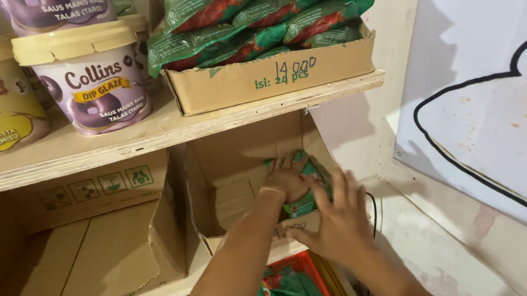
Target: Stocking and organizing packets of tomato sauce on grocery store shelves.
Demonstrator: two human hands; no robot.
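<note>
Left hand [289, 179] deep in the cardboard box [229, 190], fingers closed on green packets [307, 166]. Right hand [341, 221] spread wide, flat on the box's front edge. Best to brace the box there while seating packets against the back wall.

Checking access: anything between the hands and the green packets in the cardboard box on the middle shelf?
Nothing visible. The left hand already rests on the green packets inside the open-topped cardboard box; the right hand is at the box's front edge beside them.
</note>
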